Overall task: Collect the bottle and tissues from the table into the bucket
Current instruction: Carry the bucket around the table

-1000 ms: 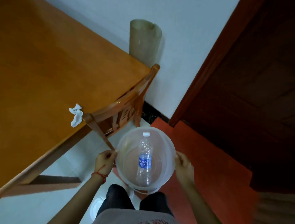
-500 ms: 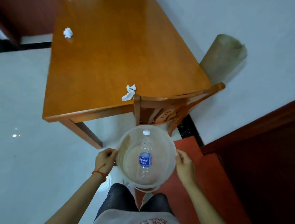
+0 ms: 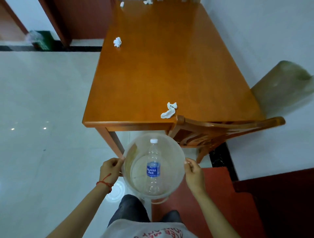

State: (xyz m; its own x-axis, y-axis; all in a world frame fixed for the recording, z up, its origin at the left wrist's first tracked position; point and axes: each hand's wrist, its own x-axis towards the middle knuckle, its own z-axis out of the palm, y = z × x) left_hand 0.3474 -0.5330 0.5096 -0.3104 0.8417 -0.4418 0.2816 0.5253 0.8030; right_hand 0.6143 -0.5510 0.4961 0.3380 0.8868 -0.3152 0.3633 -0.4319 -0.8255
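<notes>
Hands hold a see-through bucket [image 3: 126,163] in front of the person, one on each side. The left hand [image 3: 109,169] is curled tight around the left rim. It has a red string [image 3: 104,182] tied at the wrist. The right hand [image 3: 193,174] pinches the right rim with its fingers closed on it.

Inside the bucket lies a clear plastic bottle [image 3: 153,167]. It has a white cap and a blue label, and the cap end leans up against the far wall of the bucket. The bottom end sits near the person.

Just past the bucket stands a wooden table [image 3: 161,71]. A white crumpled tissue [image 3: 169,110] rests near the close edge of the table, just beside the top of a wooden chair [image 3: 220,130] that is pushed in at the right. Another tissue ball [image 3: 117,42] sits far back near the left edge. Two more small white bits [image 3: 147,2] show at the very far end, but they are too small to tell what they are.

A greenish roll [image 3: 282,86] leans by the wall on the right. The floor [image 3: 42,110] is pale and shiny on the left, and a red mat [image 3: 219,195] lies under the person on the right.
</notes>
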